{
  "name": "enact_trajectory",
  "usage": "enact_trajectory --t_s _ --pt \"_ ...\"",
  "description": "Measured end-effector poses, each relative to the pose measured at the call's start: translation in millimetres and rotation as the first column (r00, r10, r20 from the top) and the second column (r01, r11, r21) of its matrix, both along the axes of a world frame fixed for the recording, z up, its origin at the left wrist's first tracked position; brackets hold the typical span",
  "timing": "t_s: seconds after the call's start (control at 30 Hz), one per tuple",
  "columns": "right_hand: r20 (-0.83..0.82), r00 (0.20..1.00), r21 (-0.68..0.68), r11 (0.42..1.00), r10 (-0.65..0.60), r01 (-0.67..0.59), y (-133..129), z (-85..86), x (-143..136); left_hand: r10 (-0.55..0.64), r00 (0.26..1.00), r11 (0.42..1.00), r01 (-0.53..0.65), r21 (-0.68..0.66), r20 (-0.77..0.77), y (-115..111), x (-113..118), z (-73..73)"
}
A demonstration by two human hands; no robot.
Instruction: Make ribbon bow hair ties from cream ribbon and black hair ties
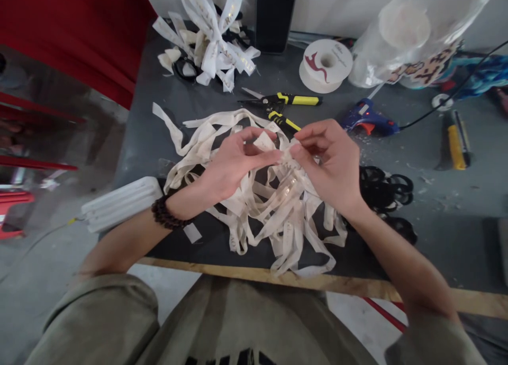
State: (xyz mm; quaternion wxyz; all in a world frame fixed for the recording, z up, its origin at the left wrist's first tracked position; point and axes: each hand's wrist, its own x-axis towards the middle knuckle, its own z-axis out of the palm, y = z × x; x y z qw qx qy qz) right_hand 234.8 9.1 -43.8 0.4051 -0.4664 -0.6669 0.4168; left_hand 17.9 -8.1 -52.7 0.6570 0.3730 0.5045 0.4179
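Both hands meet over a tangled pile of cream ribbon (254,195), some of it printed with gold letters. My left hand (236,161) is closed, thumb and fingers pinching a piece of the ribbon whose short end sticks up. Close beside it, my right hand (327,161) pinches the same ribbon between thumb and fingertips. Whether the ribbon is folded or knotted there, I cannot tell. Just beyond my fingers lie yellow-and-black scissors (281,103) with their handles spread. Black hair ties (384,190) are heaped to the right of my right hand.
White printed bows (218,42) are piled at the back left. A ribbon spool (325,66), a blue glue gun (369,116) with a cord, and a yellow utility knife (457,143) lie to the right. A white ridged object (123,203) sits by my left forearm.
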Motion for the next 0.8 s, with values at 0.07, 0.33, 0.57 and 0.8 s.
enact_trajectory --t_s 0.07,0.33,0.57,0.8 --pt "0.037 0.999 0.046 0.999 -0.031 0.029 0 0.2 1 -0.039 0.998 0.997 0.042 -0.071 0.040 -3 3 -2.5" --pt "0.137 0.991 0.051 0.999 0.007 -0.014 6 -1.9 5 -0.086 0.951 0.973 0.144 0.178 -0.297 -7 4 -3.0" --pt "0.026 0.998 -0.051 0.997 -0.049 0.050 3 -10.6 0 -0.002 0.978 0.983 0.040 0.180 -0.209 -5 4 -0.4" --pt "-0.060 0.998 -0.131 0.991 0.033 -0.040 1 -9.5 -5 0.108 0.959 0.967 -0.041 0.250 -0.262 -3 2 2.8"
